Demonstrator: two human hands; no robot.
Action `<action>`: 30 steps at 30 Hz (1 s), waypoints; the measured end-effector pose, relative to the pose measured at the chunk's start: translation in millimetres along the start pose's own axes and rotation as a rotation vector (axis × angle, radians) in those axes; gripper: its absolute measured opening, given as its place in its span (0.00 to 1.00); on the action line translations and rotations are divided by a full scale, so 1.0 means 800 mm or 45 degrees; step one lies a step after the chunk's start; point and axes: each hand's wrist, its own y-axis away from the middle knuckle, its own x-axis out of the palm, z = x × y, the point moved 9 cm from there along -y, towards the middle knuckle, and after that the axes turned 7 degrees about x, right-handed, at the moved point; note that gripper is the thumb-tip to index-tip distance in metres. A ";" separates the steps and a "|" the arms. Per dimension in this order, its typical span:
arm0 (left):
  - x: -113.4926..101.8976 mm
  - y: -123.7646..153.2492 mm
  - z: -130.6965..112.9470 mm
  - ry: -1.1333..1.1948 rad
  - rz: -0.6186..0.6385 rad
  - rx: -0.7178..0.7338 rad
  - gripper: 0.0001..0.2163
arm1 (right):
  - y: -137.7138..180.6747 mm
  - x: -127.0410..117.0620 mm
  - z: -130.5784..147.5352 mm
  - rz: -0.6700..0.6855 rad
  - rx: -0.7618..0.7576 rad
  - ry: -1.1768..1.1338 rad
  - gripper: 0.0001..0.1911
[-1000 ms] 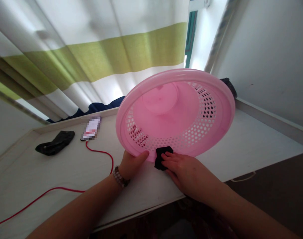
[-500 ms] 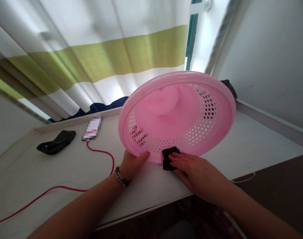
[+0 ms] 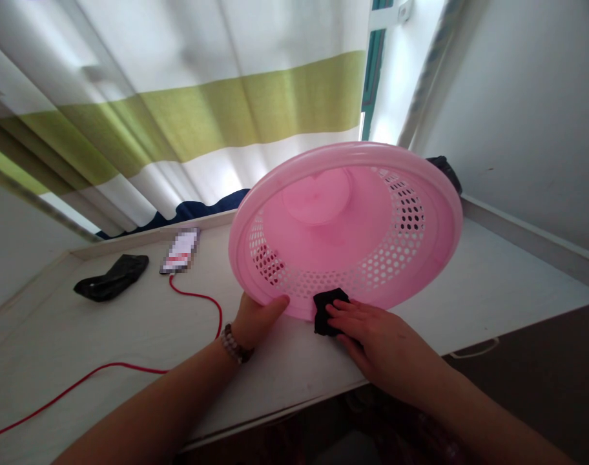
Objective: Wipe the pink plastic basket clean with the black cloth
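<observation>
- While the left hand (image 3: 258,321) grips the near edge of a pink basket (image 3: 345,155) at the centre of the frame, its thumb lies on the inner side of the rim and its other fingers are hidden behind.
- As for the right hand (image 3: 379,336), just right of the lower centre, it holds a folded black cloth (image 3: 327,310) under its fingers, pressed against the basket's near rim.
- The basket tilts with its mouth towards the camera, showing a band of round holes and a plain inner base.
- A beaded bracelet (image 3: 235,345) circles the left wrist.
- Left of centre, a phone (image 3: 181,250) lies on the white table (image 3: 130,329); its screen is pixelated, so any writing on it cannot be read.
- A red cable (image 3: 115,364) runs from the phone's lower end to the left edge of the frame, passing behind the left forearm.
- Near the phone, farther left, lies a crumpled black item (image 3: 113,278) bearing a small pale mark too small to read.
- Across the upper left and centre hangs a white curtain (image 3: 256,19) with a green band.
</observation>
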 end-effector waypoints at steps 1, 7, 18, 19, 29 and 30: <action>-0.001 0.000 0.002 0.015 -0.009 -0.013 0.24 | 0.000 0.002 -0.001 -0.012 0.008 -0.013 0.16; -0.001 0.001 0.010 0.075 -0.010 -0.031 0.23 | 0.004 0.011 -0.003 -0.117 -0.028 -0.084 0.16; 0.002 -0.003 0.007 0.149 -0.007 -0.016 0.25 | 0.005 0.010 -0.003 -0.109 -0.107 -0.077 0.16; 0.003 -0.004 0.006 0.160 -0.004 -0.011 0.26 | 0.006 0.011 -0.003 -0.112 -0.110 -0.068 0.16; 0.001 -0.003 -0.008 0.047 -0.027 0.045 0.24 | -0.007 0.011 -0.012 -0.114 -0.125 -0.061 0.16; 0.000 -0.004 -0.011 0.038 -0.030 0.057 0.25 | -0.009 0.011 -0.013 -0.105 -0.120 -0.059 0.16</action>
